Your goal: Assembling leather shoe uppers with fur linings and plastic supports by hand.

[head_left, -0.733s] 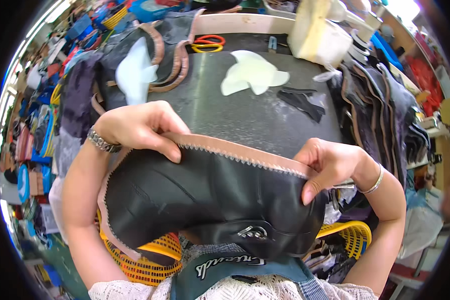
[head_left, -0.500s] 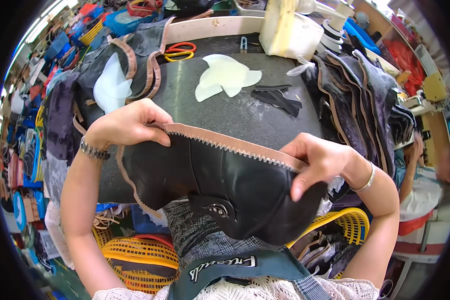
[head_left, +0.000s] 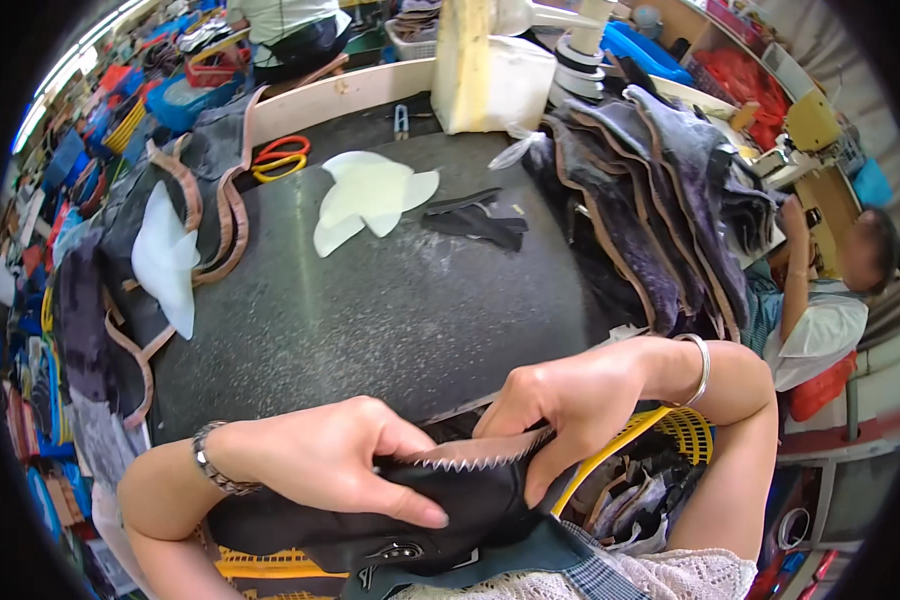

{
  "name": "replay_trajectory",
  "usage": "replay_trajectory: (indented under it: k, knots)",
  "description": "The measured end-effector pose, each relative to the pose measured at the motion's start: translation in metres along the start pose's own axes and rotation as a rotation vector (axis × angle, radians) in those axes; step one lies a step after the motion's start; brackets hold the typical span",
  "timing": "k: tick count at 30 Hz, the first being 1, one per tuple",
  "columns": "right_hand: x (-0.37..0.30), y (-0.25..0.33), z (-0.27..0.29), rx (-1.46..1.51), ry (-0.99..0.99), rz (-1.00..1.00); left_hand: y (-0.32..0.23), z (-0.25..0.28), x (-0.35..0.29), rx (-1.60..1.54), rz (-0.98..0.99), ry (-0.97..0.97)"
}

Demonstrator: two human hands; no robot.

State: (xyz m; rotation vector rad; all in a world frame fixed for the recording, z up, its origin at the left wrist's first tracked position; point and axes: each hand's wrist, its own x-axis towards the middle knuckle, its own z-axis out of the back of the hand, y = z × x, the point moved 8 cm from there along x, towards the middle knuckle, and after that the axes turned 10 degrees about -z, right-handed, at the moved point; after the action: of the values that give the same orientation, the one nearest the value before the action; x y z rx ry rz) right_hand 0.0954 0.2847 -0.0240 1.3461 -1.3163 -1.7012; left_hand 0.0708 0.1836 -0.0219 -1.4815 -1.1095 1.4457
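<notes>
Close to my body I hold a black leather piece (head_left: 340, 525) with a brown, zigzag-cut edge strip and a small metal ornament on its front. My left hand (head_left: 360, 460) pinches the piece by its edge, thumb on the outer face, other fingertips hidden behind the edge. My right hand (head_left: 575, 405) grips the same edge a little further right, thumb in front and fingers behind. Between the two hands the brown strip stands up as a short arc. The lower part of the leather hangs over my lap and is partly hidden by my left hand.
Across the dark worktable (head_left: 350, 330) lie pale cut sheets (head_left: 370, 195), black strips (head_left: 480, 220) and red-and-yellow scissors (head_left: 280, 160). Dark leather pieces pile at right (head_left: 650, 200) and left (head_left: 220, 190). A yellow basket (head_left: 690, 430) holds scraps. Another person (head_left: 820, 310) sits at right.
Both hands have come down toward my body and closer together with the leather piece, which was stretched wide between them. The view has shifted, showing more of the tabletop.
</notes>
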Motion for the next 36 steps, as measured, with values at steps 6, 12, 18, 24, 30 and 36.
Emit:
replay_trajectory:
  k: [6, 12, 18, 24, 30, 36]
  knots:
    - [-0.067, 0.083, 0.035, -0.945, -0.769, 0.08, -0.091, 0.058, -0.031, 1.154, -0.379, -0.335]
    - [-0.228, 0.099, 0.048, -1.53, -1.933, -0.393, -0.139, 0.144, -0.109, 1.472, -0.573, -1.203]
    - [-0.292, -0.041, 0.172, -1.741, -1.814, -1.304, -0.017, 0.265, -0.153, 1.292, -0.043, -1.529]
    - [-0.236, -0.06, 0.191, -1.426, -1.613, -1.287, 0.034, 0.349, -0.097, 1.179, 0.169, -1.483]
    - [-0.097, 0.004, 0.198, -0.997, -1.447, -0.393, 0.057, 0.404, -0.135, 1.022, 0.413, -1.527]
    - [-0.007, -0.016, 0.22, -0.461, -1.105, -0.236, 0.078, 0.391, -0.208, -0.066, -0.401, -1.742]
